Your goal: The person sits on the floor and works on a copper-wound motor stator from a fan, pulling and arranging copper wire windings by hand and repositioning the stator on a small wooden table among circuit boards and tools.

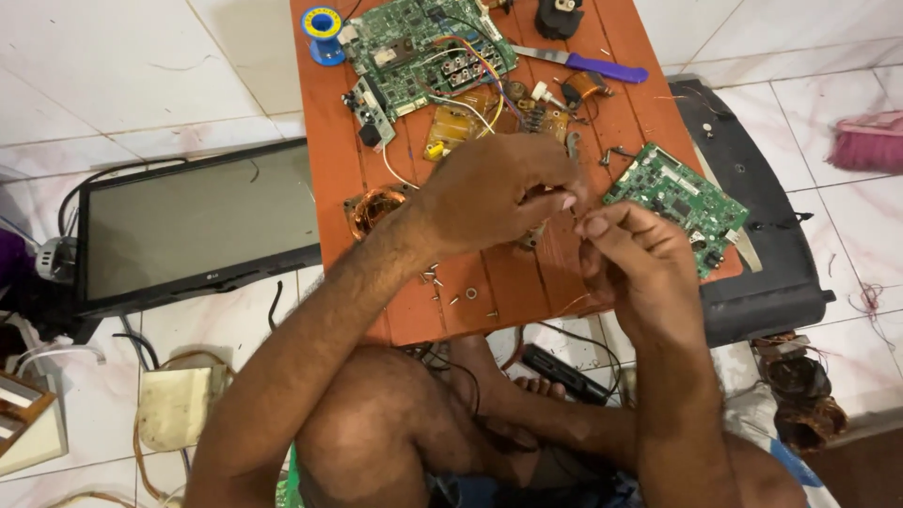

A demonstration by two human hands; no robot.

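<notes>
Over the low orange-red wooden table (489, 282), near its front edge, the left hand (499, 193) and right hand (630, 254) meet fingertip to fingertip, pinched on what seems a thin copper wire (572, 209), mostly hidden. It looks light, springy and easily kinked, so best held close to its end. A small green circuit board (677, 202) lies on the table's right side.
</notes>
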